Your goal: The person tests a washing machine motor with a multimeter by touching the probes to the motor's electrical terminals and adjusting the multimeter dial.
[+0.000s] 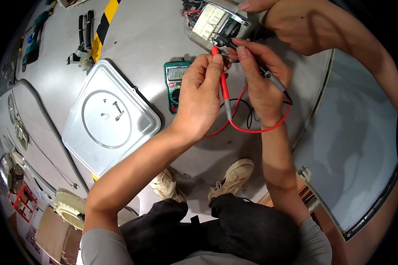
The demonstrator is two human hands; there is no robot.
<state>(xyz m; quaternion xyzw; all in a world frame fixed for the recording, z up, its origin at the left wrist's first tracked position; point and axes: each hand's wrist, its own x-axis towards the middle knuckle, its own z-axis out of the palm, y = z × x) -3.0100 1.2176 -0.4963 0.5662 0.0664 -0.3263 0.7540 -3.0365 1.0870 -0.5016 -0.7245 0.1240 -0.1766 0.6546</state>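
My left hand (202, 90) grips a red multimeter probe (224, 84), its tip up against a boxy electrical unit (225, 22) with white connectors and a bundle of wires. In my right hand (267, 81) is a black probe (272, 78), slanting to the same connectors, its tip close to the red one. Red and black leads loop below my hands. Left of them lies a green multimeter (174, 81) with a display and a dial. Another person's hand (292, 26) reaches in from the upper right and rests at the unit's side.
A square silvery metal cover (137, 123) with small bolts on it lies at the left. Beyond it are black hoses with fittings (85, 42), a striped yellow-black tape (104, 28) and a green power tool (32, 48). A large grey panel (349, 132) stands at the right.
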